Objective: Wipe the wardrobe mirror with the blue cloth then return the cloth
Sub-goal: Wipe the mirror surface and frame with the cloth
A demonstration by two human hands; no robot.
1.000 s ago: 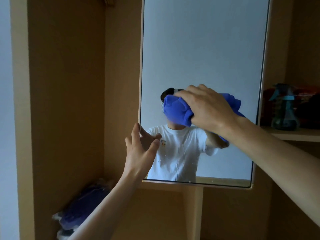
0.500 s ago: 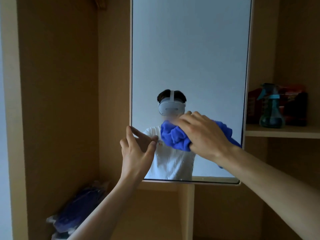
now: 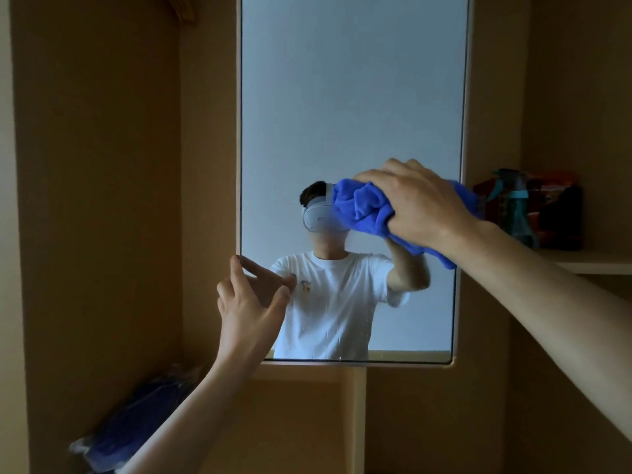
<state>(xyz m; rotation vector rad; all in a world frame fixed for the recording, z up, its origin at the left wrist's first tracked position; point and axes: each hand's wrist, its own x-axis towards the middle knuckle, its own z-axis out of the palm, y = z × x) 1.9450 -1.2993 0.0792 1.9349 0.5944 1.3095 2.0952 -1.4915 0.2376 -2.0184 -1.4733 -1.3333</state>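
The tall wardrobe mirror [image 3: 352,97] hangs in a light wooden frame in the middle of the view. My right hand [image 3: 420,203] presses a bunched blue cloth [image 3: 362,206] against the glass, right of centre at mid height. My left hand [image 3: 253,299] rests at the mirror's left edge with fingers spread, its fingertips touching the frame and glass. The mirror reflects a person in a white T-shirt; faint streaks and drops show on the lower glass.
A teal spray bottle [image 3: 516,203] and dark red packages [image 3: 557,213] stand on a wooden shelf [image 3: 595,261] to the right of the mirror. A plastic-wrapped blue bundle [image 3: 136,422] lies low in the left compartment. A wooden divider [image 3: 352,415] runs below the mirror.
My right hand has carried the cloth up and to the right across the glass after a downward stroke. My left hand has stayed at the mirror's left edge.
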